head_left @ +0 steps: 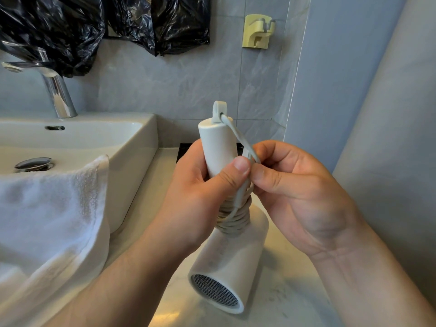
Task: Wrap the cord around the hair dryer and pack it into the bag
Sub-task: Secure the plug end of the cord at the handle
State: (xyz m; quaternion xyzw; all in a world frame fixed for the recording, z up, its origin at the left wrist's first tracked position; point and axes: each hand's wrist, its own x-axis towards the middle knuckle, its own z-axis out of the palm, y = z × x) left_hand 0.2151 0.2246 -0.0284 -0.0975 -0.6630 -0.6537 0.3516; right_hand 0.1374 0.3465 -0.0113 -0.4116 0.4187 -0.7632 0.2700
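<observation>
- Grey tiled walls close in a pale counter [278, 300] with a white sink [132, 147] at its left.
- Left hand [200, 192] is clamped round the handle of the white dryer [226, 256], thumb pressed across the front.
- Right hand [297, 192] meets it from the right, thumb and fingertips pinched on the cord [236, 215] just beside the left thumb.
- Dryer is held over the counter, handle up and tilted, mesh end low and facing the camera.
- Cord sits in several coils round the handle's base; one strand runs up to the hanging loop [219, 112] at the handle's top.
- White towel [54, 213] drapes over the sink's front edge.
- Chrome tap [56, 90] stands behind the sink.
- Black plastic bags [77, 27] hang on the wall above it.
- Yellow hook [258, 31] is stuck to the tile, further right.
</observation>
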